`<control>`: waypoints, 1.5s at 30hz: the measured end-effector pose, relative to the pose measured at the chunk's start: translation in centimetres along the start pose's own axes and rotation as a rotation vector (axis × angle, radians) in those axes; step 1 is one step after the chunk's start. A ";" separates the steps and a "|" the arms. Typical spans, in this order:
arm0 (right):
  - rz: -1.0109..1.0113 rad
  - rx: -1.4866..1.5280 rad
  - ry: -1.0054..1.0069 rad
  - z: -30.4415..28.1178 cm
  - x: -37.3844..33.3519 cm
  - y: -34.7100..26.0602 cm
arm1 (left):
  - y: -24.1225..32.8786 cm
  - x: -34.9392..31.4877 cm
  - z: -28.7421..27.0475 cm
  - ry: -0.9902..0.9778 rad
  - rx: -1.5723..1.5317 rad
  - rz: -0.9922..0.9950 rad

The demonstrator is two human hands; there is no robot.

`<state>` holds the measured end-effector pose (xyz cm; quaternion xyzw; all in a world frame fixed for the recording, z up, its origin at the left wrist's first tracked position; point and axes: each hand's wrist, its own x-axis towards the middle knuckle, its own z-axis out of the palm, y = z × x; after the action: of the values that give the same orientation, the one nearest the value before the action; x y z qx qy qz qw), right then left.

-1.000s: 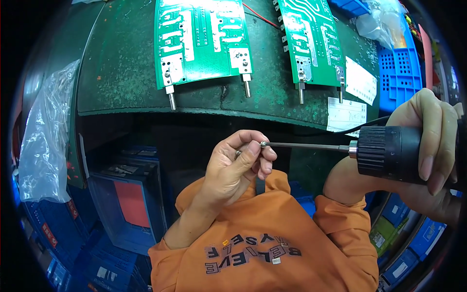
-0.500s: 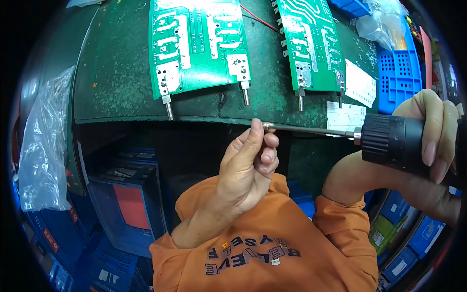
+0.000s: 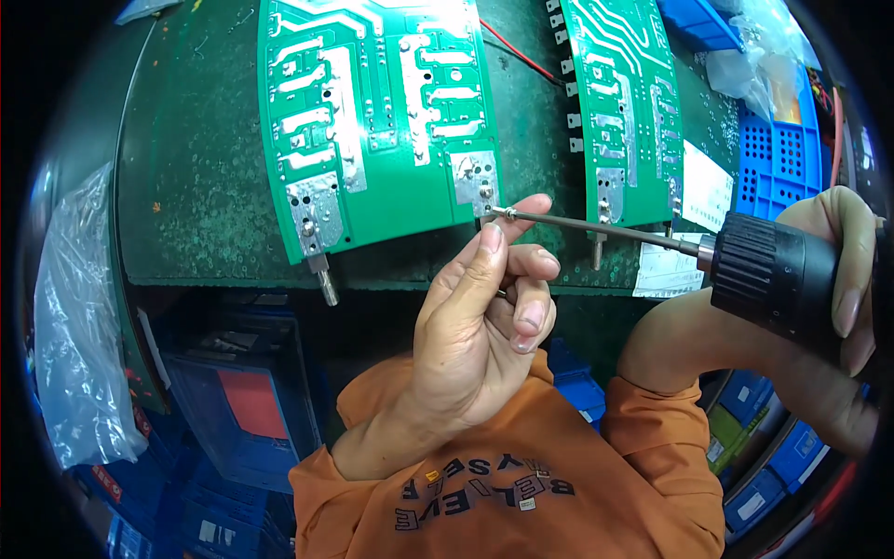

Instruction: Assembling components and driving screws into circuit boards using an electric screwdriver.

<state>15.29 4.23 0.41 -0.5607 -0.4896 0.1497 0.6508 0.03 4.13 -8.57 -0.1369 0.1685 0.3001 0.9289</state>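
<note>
My right hand (image 3: 843, 270), at the right, is wrapped round a black electric screwdriver (image 3: 773, 272). Its long shaft points left, and a small silver screw (image 3: 504, 213) sits at the tip, by the near right corner of the larger green circuit board (image 3: 400, 200). Just below that tip is my left hand (image 3: 480, 326), palm up. Its thumb stands apart from the forefinger, which stretches behind the bit near the board's corner; the other fingers are half curled. Whether anything lies within those curled fingers is hidden. A metal post (image 3: 325, 281) juts from the board's near left corner.
A second green circuit board (image 3: 629, 121) lies to the right, with a red wire (image 3: 517, 47) between the boards. Paper slips (image 3: 705, 191) and a blue perforated basket (image 3: 782, 158) are further right. Clear plastic (image 3: 79, 326) hangs at the left; a blue bin (image 3: 223, 410) stands below the table (image 3: 186, 205).
The screwdriver tip with the screw has moved up to the board's corner. My left thumb and forefinger have parted from the screw, the forefinger stretching out. The boards appear lower and larger.
</note>
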 end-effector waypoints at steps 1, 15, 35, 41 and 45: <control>0.001 0.001 -0.004 0.0 0.2 0.2 | 0.1 0.1 -0.2 0.007 0.016 -0.006; -0.021 0.043 -0.071 0.6 0.5 0.6 | 2.0 -3.4 -1.1 0.233 0.710 0.201; -0.082 0.112 -0.174 0.8 0.8 -0.1 | 2.8 0.2 -1.1 0.190 1.117 0.148; -0.078 0.112 -0.208 0.1 1.2 0.0 | 2.5 0.6 -1.1 0.183 1.106 0.185; -0.072 0.117 -0.239 -0.6 0.6 -1.0 | 2.4 0.7 -1.4 0.176 1.116 0.208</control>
<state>15.71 3.96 1.66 -0.4823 -0.5736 0.2203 0.6244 -1.26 5.83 -10.50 0.3669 0.3908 0.2429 0.8085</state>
